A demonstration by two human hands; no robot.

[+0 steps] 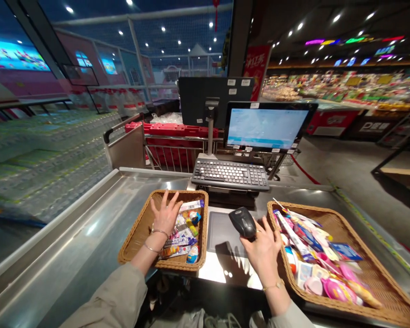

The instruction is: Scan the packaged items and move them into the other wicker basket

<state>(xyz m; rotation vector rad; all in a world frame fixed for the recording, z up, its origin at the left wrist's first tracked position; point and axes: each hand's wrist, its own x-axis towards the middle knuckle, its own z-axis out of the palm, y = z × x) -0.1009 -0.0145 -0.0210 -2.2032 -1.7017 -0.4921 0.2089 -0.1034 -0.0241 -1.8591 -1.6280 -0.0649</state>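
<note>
My left hand is over the left wicker basket, fingers spread, beside packaged snacks heaped at the basket's right side. I cannot tell whether its fingertips touch them. A black barcode scanner is gripped in my right hand, its head tilted up and left above the counter. The scanner's handle is mostly hidden by the hand. Just right of that hand stands a larger wicker basket holding several candy sticks, toys and bright packages.
Behind the baskets sit a black keyboard and a lit monitor. A dark flat plate is set into the counter between the baskets. The metal counter extends left, beside stacked bottle packs. A shopping cart stands beyond.
</note>
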